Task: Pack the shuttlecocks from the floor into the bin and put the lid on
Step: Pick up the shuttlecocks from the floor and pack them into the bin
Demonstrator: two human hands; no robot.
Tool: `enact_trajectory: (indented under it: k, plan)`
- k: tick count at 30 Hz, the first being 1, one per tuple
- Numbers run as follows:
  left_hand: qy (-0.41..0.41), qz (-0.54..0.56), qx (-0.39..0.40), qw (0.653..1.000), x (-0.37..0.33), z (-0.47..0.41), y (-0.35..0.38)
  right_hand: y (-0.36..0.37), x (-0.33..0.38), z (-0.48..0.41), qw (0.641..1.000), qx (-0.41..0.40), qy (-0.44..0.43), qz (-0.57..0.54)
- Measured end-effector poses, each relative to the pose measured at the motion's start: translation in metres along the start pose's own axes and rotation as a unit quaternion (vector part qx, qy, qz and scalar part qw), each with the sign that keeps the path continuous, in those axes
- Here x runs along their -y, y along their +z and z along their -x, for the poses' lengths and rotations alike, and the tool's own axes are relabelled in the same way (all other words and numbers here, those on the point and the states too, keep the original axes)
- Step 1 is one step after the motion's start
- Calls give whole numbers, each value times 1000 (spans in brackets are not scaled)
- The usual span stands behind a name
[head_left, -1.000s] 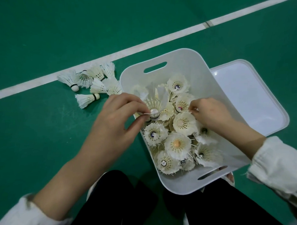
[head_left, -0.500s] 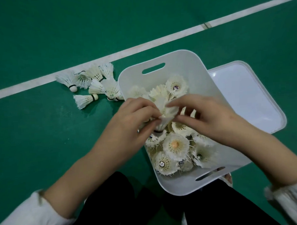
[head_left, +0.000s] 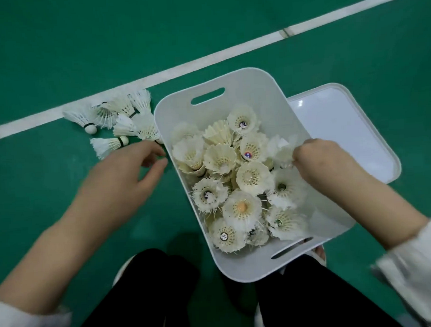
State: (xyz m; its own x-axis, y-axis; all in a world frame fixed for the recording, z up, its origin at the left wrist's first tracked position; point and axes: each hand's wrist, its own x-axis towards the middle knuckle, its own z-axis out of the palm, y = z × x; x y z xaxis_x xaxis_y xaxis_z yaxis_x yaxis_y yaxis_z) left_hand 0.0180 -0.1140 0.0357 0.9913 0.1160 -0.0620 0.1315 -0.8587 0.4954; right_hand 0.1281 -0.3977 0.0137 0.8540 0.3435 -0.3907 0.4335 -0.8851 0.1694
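We look down on a white plastic bin (head_left: 253,92) with slot handles, standing on the green court floor (head_left: 56,59) between our knees. It is packed with white feathered shuttlecocks in the bin (head_left: 239,177), most with their skirts facing up. Our right hand (head_left: 315,159) reaches over the bin's right wall, its fingers closed on one white shuttlecock (head_left: 280,149) at that side. Our left hand (head_left: 126,177) hovers left of the bin, fingers loosely spread and empty, just near a cluster of loose white shuttlecocks on the floor (head_left: 118,120). That cluster lies against the bin's far-left corner, touching a white painted court line (head_left: 205,62). The flat white plastic lid (head_left: 344,133) lies on the floor to the right, partly tucked behind the bin.
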Motion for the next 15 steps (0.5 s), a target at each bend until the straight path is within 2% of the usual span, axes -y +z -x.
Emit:
enact_trajectory:
  k: [2, 7, 12, 15]
  plan:
    - [-19, -30, 36, 999, 14, 2, 6, 10, -1, -9, 999, 27, -40, 19]
    - [-31, -42, 92, 994, 34, 10, 26, 15, -6, -22, 993, 27, -97, 61]
    - [-29, -34, 103, 994, 47, 8, 40, -10, -2, -5, 996, 73, -47, -21]
    - [-37, -46, 105, 993, 60, 5, 42, -36, 3, 12, 999, 32, -38, -5]
